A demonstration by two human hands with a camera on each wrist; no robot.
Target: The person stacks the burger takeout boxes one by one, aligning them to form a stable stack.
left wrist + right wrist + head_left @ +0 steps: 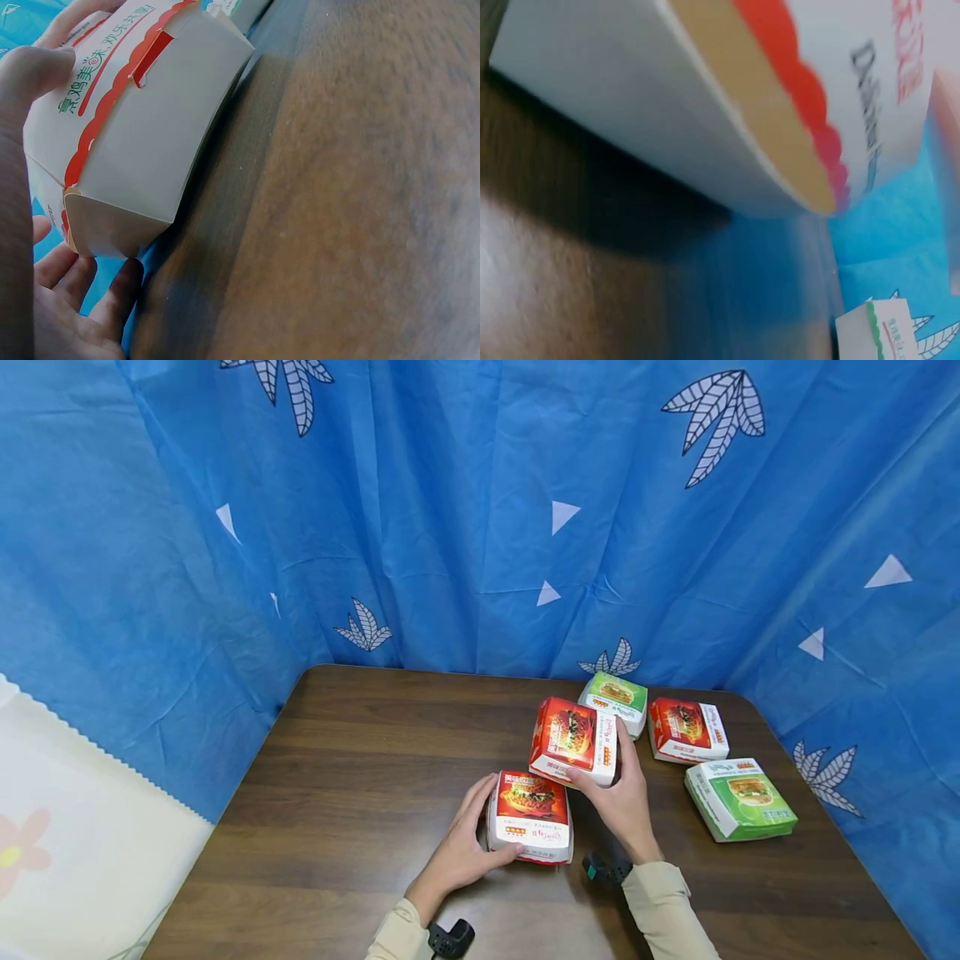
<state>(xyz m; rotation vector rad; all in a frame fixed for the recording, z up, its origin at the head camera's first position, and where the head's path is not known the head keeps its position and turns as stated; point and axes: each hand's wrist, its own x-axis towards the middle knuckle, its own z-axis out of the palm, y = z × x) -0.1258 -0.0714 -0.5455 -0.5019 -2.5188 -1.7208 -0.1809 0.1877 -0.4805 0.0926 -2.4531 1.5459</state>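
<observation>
A red-and-white burger box (531,818) is near the middle front of the table, with my left hand (461,856) gripping its left side, thumb toward the front edge. In the left wrist view the thumb lies on the same box (161,127) and the other fingers are by its far corner. My right hand (621,797) holds a second red burger box (572,737) between thumb and fingers, just behind and right of the first. The right wrist view shows that box's white side (630,90) close up and blurred, over a dark shadow on the table.
Behind the right hand's box stands a green burger box (617,695), partly covered. Farther right are another red box (686,727) and another green box (742,797). The brown wooden table (360,752) ends at a blue patterned curtain (450,527).
</observation>
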